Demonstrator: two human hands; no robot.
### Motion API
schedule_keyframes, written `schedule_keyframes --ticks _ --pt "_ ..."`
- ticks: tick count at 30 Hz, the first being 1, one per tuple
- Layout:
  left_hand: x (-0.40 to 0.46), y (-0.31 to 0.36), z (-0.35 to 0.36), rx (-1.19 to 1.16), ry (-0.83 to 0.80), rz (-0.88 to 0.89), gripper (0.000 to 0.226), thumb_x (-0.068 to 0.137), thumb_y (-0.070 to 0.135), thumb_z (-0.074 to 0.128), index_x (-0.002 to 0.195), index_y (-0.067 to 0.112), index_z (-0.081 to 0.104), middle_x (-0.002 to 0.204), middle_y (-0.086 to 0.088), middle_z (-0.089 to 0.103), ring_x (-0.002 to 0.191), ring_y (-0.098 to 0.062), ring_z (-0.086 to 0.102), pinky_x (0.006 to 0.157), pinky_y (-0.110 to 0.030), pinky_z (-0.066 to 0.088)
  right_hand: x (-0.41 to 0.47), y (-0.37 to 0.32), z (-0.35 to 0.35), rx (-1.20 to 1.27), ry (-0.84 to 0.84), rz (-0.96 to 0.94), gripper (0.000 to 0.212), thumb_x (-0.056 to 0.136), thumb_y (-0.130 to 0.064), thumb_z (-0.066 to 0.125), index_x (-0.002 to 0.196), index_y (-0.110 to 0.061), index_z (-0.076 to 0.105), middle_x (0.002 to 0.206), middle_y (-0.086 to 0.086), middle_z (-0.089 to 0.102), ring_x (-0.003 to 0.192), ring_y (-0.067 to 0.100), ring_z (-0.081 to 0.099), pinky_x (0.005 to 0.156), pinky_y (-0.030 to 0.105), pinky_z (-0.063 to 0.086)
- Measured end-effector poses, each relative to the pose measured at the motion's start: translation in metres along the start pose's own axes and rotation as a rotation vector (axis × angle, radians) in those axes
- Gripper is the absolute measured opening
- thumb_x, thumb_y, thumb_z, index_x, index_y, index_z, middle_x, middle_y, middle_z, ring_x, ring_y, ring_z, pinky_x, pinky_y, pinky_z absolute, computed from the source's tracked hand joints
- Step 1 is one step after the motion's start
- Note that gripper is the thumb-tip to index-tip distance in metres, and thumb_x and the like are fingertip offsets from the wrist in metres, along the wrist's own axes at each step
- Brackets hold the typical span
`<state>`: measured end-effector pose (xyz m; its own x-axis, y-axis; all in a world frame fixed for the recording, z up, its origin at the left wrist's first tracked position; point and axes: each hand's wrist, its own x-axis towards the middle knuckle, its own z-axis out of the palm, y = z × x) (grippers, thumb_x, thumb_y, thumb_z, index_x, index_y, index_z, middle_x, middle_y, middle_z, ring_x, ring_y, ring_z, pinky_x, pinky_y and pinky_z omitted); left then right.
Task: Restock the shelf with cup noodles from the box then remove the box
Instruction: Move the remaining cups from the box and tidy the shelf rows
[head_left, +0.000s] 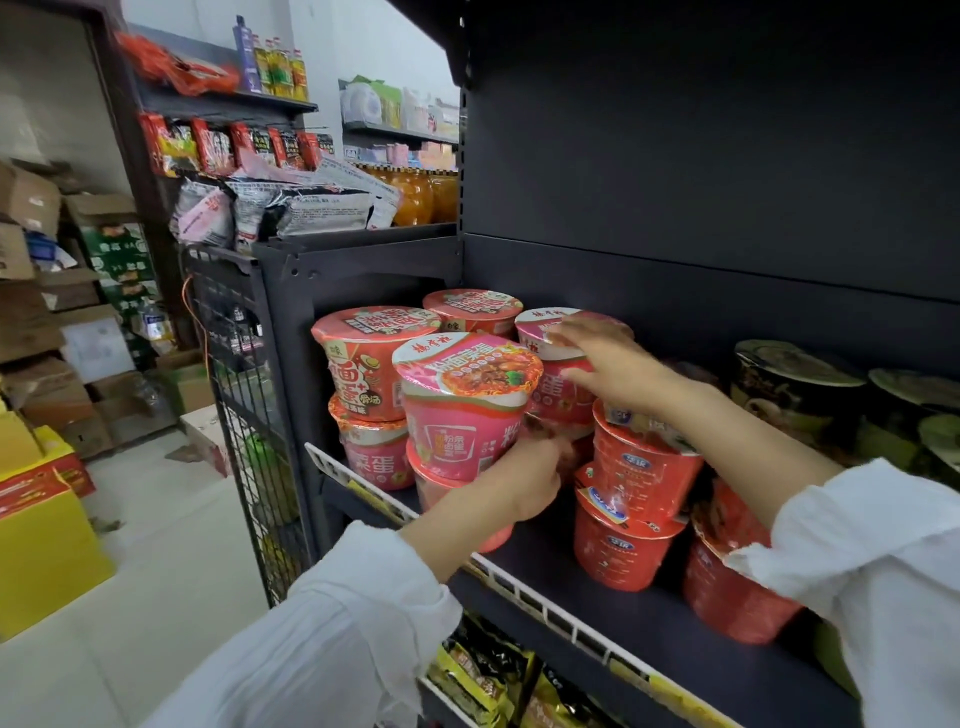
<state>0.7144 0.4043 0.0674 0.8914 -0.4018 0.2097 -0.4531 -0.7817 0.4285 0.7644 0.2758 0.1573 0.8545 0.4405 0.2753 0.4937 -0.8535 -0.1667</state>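
Several cup noodles stand stacked two high on the dark shelf. A pink cup tops the front stack, with orange-red cups to its left. Behind it is another pink cup. My right hand lies over that cup's lid with its fingers curled on the rim. My left hand reaches in from below and grips the same cup near its base, its fingertips blurred. Red cups are stacked under my right forearm. A yellow and red box sits on the floor at the left.
Dark-lidded cups fill the shelf's right end. A white price rail lines the shelf's front edge. A wire mesh panel closes the shelf's left end. Snack bags lie on the shelf below, and cardboard cartons pile up at the far left.
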Motion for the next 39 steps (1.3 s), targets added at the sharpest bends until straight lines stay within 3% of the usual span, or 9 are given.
schedule_keyframes --ticks 4,6,10,14,19,23,27,33,39 --pt "-0.046 -0.025 -0.017 0.066 -0.064 0.206 0.033 0.091 0.004 0.048 0.121 0.010 0.060 0.132 -0.007 0.054 0.125 -0.020 0.047 0.107 -0.029 0.036 -0.029 -0.038 -0.008 0.110 -0.007 -0.158 0.076 0.085 -0.023 0.069 0.147 -0.031 0.027 0.155 -0.004 0.026 0.143 0.013 0.023 0.117 0.031 0.022" --pt "-0.071 -0.042 -0.030 0.086 0.013 0.243 0.025 0.089 0.004 0.048 0.105 0.010 0.066 0.114 -0.004 0.062 0.109 -0.020 0.055 0.095 -0.034 0.045 -0.034 -0.053 -0.009 0.082 -0.039 -0.152 0.077 0.084 -0.029 0.070 0.147 -0.033 0.026 0.157 -0.006 0.020 0.144 0.011 0.017 0.117 0.030 0.016" --pt "-0.103 -0.079 -0.050 -0.066 0.348 -0.070 0.013 0.088 0.010 0.054 0.100 0.014 0.057 0.100 0.003 0.052 0.094 -0.019 0.056 0.078 -0.028 0.045 -0.035 -0.077 0.000 0.058 -0.036 -0.115 0.068 0.086 -0.027 0.067 0.146 -0.025 0.034 0.153 -0.003 0.031 0.142 0.013 0.026 0.113 0.026 0.020" --pt "-0.104 -0.074 -0.051 -0.354 0.202 -0.123 0.047 0.078 0.022 0.075 0.112 0.022 0.043 0.104 0.012 0.049 0.096 -0.005 0.049 0.084 -0.018 0.039 -0.033 -0.088 0.013 0.001 -0.028 -0.060 0.060 0.088 -0.022 0.065 0.143 -0.022 0.040 0.147 0.001 0.041 0.135 0.018 0.035 0.110 0.028 0.025" --pt "-0.083 -0.079 -0.031 -0.439 0.262 -0.222 0.070 0.070 0.028 0.082 0.126 0.009 0.045 0.121 -0.005 0.062 0.101 -0.024 0.065 0.093 -0.033 0.050 -0.029 -0.091 0.014 -0.040 -0.026 0.031 0.057 0.087 -0.022 0.065 0.140 -0.024 0.044 0.143 0.003 0.044 0.132 0.018 0.039 0.107 0.032 0.033" --pt "-0.066 -0.083 -0.025 -0.454 0.266 -0.248 0.080 0.068 0.029 0.083 0.133 0.009 0.042 0.129 -0.004 0.058 0.119 -0.020 0.055 0.098 -0.028 0.042 -0.028 -0.087 0.014 -0.080 -0.016 0.089 0.058 0.089 -0.021 0.063 0.142 -0.027 0.041 0.146 0.002 0.041 0.134 0.019 0.038 0.107 0.032 0.032" --pt "-0.062 -0.093 -0.018 -0.383 0.277 -0.245 0.084 0.069 0.033 0.081 0.137 0.010 0.038 0.132 -0.004 0.055 0.125 -0.020 0.049 0.104 -0.034 0.042 -0.029 -0.083 0.018 -0.103 -0.022 0.092 0.062 0.089 -0.019 0.062 0.145 -0.028 0.036 0.149 0.001 0.037 0.138 0.018 0.033 0.112 0.033 0.029" --pt "-0.068 -0.118 -0.034 -0.169 0.157 -0.132 0.070 0.085 0.014 0.067 0.145 0.010 0.032 0.142 -0.008 0.046 0.130 -0.024 0.044 0.108 -0.035 0.037 -0.026 -0.080 0.018 -0.148 -0.044 0.106 0.065 0.089 -0.016 0.062 0.145 -0.031 0.034 0.152 0.001 0.034 0.140 0.020 0.031 0.113 0.036 0.031" --pt "-0.068 -0.137 -0.050 0.098 0.184 0.035 0.037 0.090 0.025 0.062 0.123 0.011 0.055 0.129 -0.005 0.050 0.119 -0.022 0.045 0.100 -0.029 0.038 -0.025 -0.083 0.017 -0.151 -0.049 0.129 0.063 0.089 -0.017 0.062 0.143 -0.033 0.037 0.151 0.000 0.036 0.139 0.020 0.033 0.112 0.038 0.033"
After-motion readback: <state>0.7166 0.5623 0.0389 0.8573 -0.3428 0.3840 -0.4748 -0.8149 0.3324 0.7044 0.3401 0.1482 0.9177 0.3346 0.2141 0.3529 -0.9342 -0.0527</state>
